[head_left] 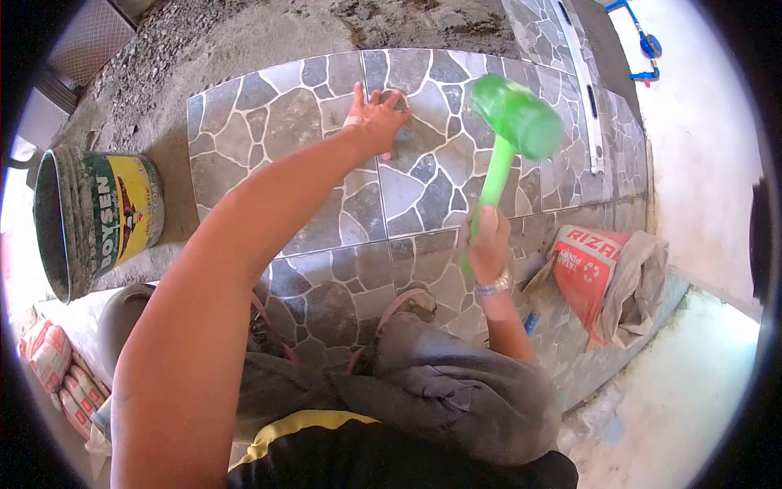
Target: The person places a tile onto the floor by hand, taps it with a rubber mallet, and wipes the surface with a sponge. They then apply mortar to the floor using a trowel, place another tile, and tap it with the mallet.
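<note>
My right hand (pixel 490 244) is wrapped round the handle of a green rubber mallet (pixel 521 118), whose head is raised over the stone-patterned floor tiles (pixel 423 191). The mallet head is slightly blurred. Fingers spread, my left hand (pixel 378 122) lies flat on the tiles, across the joint between two of them. A watch (pixel 494 284) with a metal band is on my right wrist. Under the mallet, the tile surface is partly hidden.
A bucket (pixel 130 208) lies tipped at the left. On the right are a red cement bag (pixel 590 273) and a long level (pixel 588 98) along the white wall (pixel 692 155). Rough mortar and gravel (pixel 269 37) lie beyond the tiles. Stacked sacks (pixel 49 359) sit lower left.
</note>
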